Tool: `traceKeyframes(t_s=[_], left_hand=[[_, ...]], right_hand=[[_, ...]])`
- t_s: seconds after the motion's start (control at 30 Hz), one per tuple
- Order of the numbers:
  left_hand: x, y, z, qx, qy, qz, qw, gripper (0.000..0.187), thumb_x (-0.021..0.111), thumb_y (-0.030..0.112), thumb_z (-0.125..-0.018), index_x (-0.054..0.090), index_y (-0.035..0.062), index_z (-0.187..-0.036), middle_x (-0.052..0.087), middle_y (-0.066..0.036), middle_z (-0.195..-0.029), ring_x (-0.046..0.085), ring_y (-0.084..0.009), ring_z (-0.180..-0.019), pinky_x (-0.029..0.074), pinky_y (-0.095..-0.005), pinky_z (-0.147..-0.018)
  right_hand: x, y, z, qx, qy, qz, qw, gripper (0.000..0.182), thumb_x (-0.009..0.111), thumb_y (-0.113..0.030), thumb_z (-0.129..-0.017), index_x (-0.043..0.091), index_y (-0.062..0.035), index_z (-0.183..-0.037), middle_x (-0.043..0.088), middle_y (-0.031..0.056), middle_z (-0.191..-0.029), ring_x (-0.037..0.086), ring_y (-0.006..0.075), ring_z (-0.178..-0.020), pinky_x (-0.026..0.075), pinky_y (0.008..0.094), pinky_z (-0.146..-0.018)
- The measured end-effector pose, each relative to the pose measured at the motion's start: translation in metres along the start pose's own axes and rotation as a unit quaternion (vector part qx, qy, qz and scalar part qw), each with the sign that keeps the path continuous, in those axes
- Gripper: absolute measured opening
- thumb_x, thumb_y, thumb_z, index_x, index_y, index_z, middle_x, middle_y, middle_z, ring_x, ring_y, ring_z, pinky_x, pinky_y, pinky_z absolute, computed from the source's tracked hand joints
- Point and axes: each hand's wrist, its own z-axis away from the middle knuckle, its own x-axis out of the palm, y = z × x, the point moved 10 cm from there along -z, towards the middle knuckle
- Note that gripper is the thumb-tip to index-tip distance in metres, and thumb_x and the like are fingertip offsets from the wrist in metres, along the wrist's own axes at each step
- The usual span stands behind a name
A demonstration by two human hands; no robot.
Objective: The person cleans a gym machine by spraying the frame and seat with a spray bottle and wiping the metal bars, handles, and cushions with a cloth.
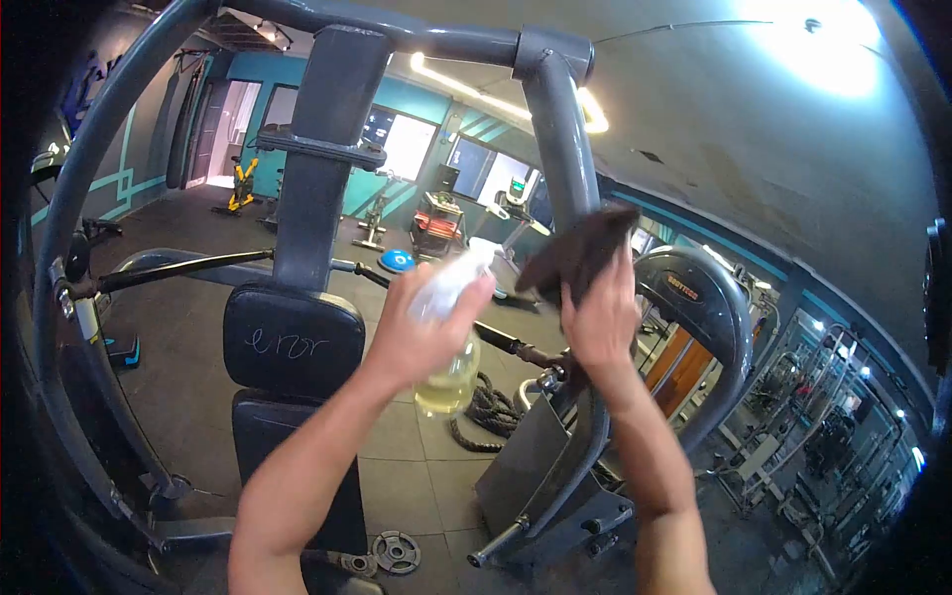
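My left hand (421, 327) is wrapped round the neck of a clear spray bottle (446, 387) with a white nozzle and pale yellow liquid inside. The bottle is upright, its nozzle pointing up and to the right. To its right, my right hand (607, 319) grips a dark brown cloth (580, 256), which is bunched up and partly blurred. In this view the cloth overlaps the thick grey upright tube (563, 129) of a gym machine.
A black padded backrest (295, 342) with scrawled writing stands at left on the machine frame. Coiled black rope (491, 409) and weight plates (397, 551) lie on the tiled floor. At right is another machine's curved frame (734, 317); a blue balance dome (397, 260) sits farther back.
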Motion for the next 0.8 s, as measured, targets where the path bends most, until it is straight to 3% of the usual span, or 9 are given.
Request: traceKeyframes(t_s=[0.13,0.23,0.33,0.43,0.5,0.53,0.6,0.67,0.8], left_hand=[[-0.011,-0.021,0.082,-0.061,-0.007,0.042,0.997,0.018,0.066,0.018,-0.091,0.066,-0.0001,-0.089,0.060,-0.006,-0.062,0.056,-0.0091,-0.059,0.044,-0.0284,-0.054],[-0.012,-0.057,0.150,-0.190,-0.070,0.056,0.978,0.020,0.062,0.019,-0.094,0.067,-0.0009,-0.092,0.067,-0.006,-0.078,0.062,-0.0086,-0.074,0.048,-0.0262,-0.063],[-0.024,-0.069,0.198,-0.236,-0.089,0.041,0.967,0.019,0.064,0.019,-0.092,0.066,0.0005,-0.087,0.063,-0.007,-0.073,0.058,-0.0114,-0.064,0.046,-0.0284,-0.058],[-0.034,-0.083,0.232,-0.256,-0.100,0.018,0.961,0.021,0.064,0.020,-0.093,0.067,0.0004,-0.087,0.064,-0.006,-0.074,0.059,-0.0109,-0.066,0.046,-0.0272,-0.060],[-0.035,-0.089,0.251,-0.278,-0.101,0.016,0.955,0.024,0.063,0.022,-0.094,0.068,-0.0004,-0.087,0.065,-0.005,-0.075,0.060,-0.0103,-0.070,0.048,-0.0268,-0.063],[-0.036,-0.088,0.258,-0.285,-0.098,0.020,0.953,0.023,0.064,0.021,-0.093,0.067,-0.0006,-0.086,0.064,-0.007,-0.074,0.060,-0.0122,-0.067,0.047,-0.0283,-0.061],[-0.040,-0.088,0.265,-0.286,-0.084,0.023,0.954,0.020,0.065,0.018,-0.091,0.066,-0.0012,-0.084,0.062,-0.009,-0.071,0.059,-0.0162,-0.063,0.046,-0.0313,-0.058],[-0.053,-0.095,0.282,-0.292,-0.070,0.027,0.953,0.019,0.065,0.017,-0.091,0.066,-0.0012,-0.085,0.062,-0.008,-0.071,0.060,-0.0143,-0.064,0.046,-0.0303,-0.059],[-0.091,-0.097,0.319,-0.340,-0.080,-0.016,0.937,0.023,0.059,0.018,-0.094,0.067,-0.0034,-0.090,0.068,-0.009,-0.080,0.065,-0.0137,-0.076,0.051,-0.0287,-0.070]], right_hand=[[-0.013,-0.082,-0.130,-0.119,0.088,0.119,0.982,0.075,0.057,-0.009,-0.084,0.022,0.0053,-0.149,0.026,0.0315,-0.151,0.043,0.0481,-0.130,0.044,0.0499,-0.103],[-0.024,-0.138,-0.196,-0.163,0.234,0.293,0.913,0.052,0.046,-0.020,-0.093,0.047,0.0022,-0.140,0.037,0.0287,-0.146,0.049,0.0473,-0.122,0.040,0.0592,-0.104],[-0.002,-0.162,-0.190,-0.270,0.153,0.399,0.863,0.062,0.053,-0.024,-0.091,0.037,-0.0014,-0.147,0.022,0.0213,-0.158,0.026,0.0472,-0.141,0.029,0.0758,-0.100],[0.009,-0.173,-0.148,-0.409,0.137,0.522,0.736,0.053,0.056,-0.024,-0.089,0.053,-0.0013,-0.136,0.042,0.0213,-0.148,0.042,0.0397,-0.135,0.040,0.0652,-0.098],[0.018,-0.148,-0.139,-0.414,0.134,0.209,0.876,0.034,0.056,-0.017,-0.083,0.067,-0.0015,-0.111,0.060,0.0246,-0.118,0.059,0.0403,-0.107,0.047,0.0502,-0.094],[0.019,-0.122,-0.152,-0.266,0.015,-0.208,0.941,0.029,0.062,-0.014,-0.074,0.071,-0.0036,-0.100,0.064,0.0237,-0.107,0.062,0.0382,-0.099,0.046,0.0455,-0.097],[0.067,-0.108,-0.148,-0.208,-0.071,0.165,0.962,0.011,0.062,-0.013,-0.071,0.067,-0.0053,-0.077,0.066,0.0197,-0.085,0.064,0.0349,-0.094,0.049,0.0409,-0.087],[0.068,-0.119,-0.108,-0.273,-0.113,0.263,0.918,0.007,0.061,-0.011,-0.072,0.064,-0.0044,-0.073,0.065,0.0204,-0.084,0.064,0.0360,-0.095,0.049,0.0418,-0.086],[0.029,-0.081,-0.022,-0.189,-0.183,0.151,0.953,0.041,0.062,-0.021,-0.083,0.059,-0.0003,-0.118,0.060,0.0250,-0.117,0.061,0.0374,-0.109,0.046,0.0465,-0.098]])
